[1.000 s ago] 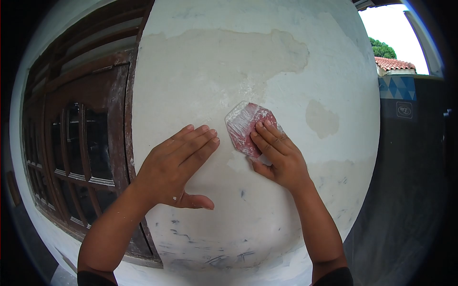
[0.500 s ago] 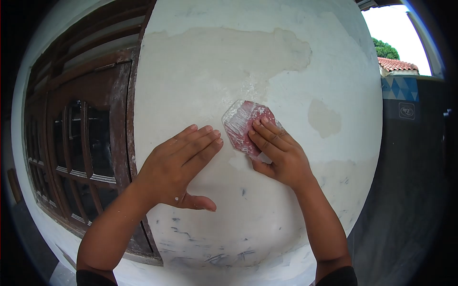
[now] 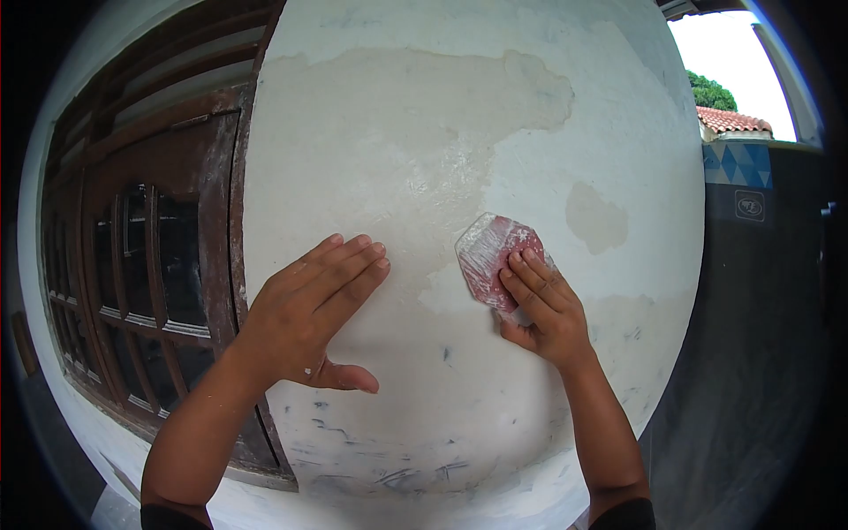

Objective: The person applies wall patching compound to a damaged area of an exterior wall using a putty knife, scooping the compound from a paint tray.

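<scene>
My right hand presses a red pad, smeared with white, against the pale wall; its fingers lie together on the pad's right part. To the left, my left hand is held at the wall with fingers stretched out and thumb apart, holding nothing. Between the two hands is a stretch of bare wall. Whether the left palm touches the wall is hidden.
Brown wooden window shutters with glass panes stand at the left. A dark panel with a blue-and-white patterned band is at the right, below a tiled roof and a green tree.
My right hand and the red pad have moved right and down over the wall. My left hand appears slightly further left, its shape unchanged.
</scene>
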Demonstrator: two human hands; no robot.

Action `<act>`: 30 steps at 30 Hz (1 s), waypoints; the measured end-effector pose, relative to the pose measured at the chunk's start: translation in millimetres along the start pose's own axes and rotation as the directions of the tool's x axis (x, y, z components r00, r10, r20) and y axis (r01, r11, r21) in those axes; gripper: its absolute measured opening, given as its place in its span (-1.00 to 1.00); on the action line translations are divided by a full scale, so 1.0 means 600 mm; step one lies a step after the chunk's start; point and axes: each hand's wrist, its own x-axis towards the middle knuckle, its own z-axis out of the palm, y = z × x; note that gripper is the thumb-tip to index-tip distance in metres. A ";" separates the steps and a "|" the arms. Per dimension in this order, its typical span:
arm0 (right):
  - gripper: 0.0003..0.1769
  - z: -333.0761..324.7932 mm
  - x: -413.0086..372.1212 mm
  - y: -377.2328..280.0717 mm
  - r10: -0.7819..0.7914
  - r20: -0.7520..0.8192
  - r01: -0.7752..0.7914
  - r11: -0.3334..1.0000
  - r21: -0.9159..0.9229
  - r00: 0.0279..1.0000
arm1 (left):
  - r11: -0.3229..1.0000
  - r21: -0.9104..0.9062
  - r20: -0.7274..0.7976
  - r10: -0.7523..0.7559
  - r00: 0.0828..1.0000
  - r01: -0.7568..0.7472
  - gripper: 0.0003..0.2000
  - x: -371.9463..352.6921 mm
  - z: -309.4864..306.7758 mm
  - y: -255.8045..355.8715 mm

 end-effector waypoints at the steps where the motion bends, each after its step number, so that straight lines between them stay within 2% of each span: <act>1: -0.41 -0.005 -0.007 0.003 0.014 -0.039 -0.014 1.000 0.016 0.999 | 1.000 -0.005 0.000 0.004 1.000 -0.004 0.06 -0.001 -0.003 -0.001; 5: -0.42 -0.005 0.030 -0.004 0.045 -0.097 -0.042 0.999 0.035 0.994 | 1.000 -0.004 0.003 0.017 1.000 -0.017 0.07 0.010 0.007 0.000; 8: -0.42 0.004 0.039 -0.007 0.010 -0.042 -0.009 0.999 0.035 0.999 | 1.000 -0.031 0.006 -0.002 1.000 0.002 0.12 0.015 0.018 0.004; 10: -0.42 0.009 0.016 -0.009 0.004 -0.004 -0.004 0.999 0.035 1.000 | 1.000 -0.026 0.006 0.017 1.000 -0.017 0.09 0.014 0.007 0.008; 12: -0.40 0.004 -0.016 -0.006 -0.001 -0.058 0.002 1.000 0.017 0.998 | 0.999 -0.015 -0.002 0.033 0.999 -0.033 0.06 0.012 0.001 0.007; 16: -0.40 0.008 0.007 -0.012 0.038 -0.094 -0.034 0.999 0.037 0.995 | 0.999 -0.023 0.001 0.023 1.000 -0.023 0.04 0.014 0.005 0.001; 18: -0.41 0.016 0.031 -0.016 0.013 -0.039 -0.010 0.997 0.075 0.999 | 1.000 -0.018 -0.001 0.023 1.000 -0.023 0.04 0.020 0.008 0.003; 22: -0.44 0.013 -0.011 -0.021 0.020 -0.019 -0.019 0.998 0.056 1.000 | 0.999 -0.023 0.006 0.033 0.999 -0.033 0.04 0.013 0.001 0.009; 27: -0.45 0.007 0.007 -0.024 0.066 -0.144 -0.057 0.996 0.067 0.987 | 0.999 -0.028 0.014 0.035 0.999 -0.034 0.03 0.011 0.000 0.010; 28: -0.45 0.011 0.016 -0.022 0.064 -0.144 -0.055 0.996 0.065 0.988 | 0.999 -0.025 0.012 0.032 0.999 -0.032 0.03 0.015 0.002 0.009; 30: -0.45 0.018 0.025 -0.020 0.034 -0.044 -0.032 0.998 0.056 0.998 | 0.999 -0.023 0.011 0.028 1.000 -0.027 0.03 0.015 0.002 0.009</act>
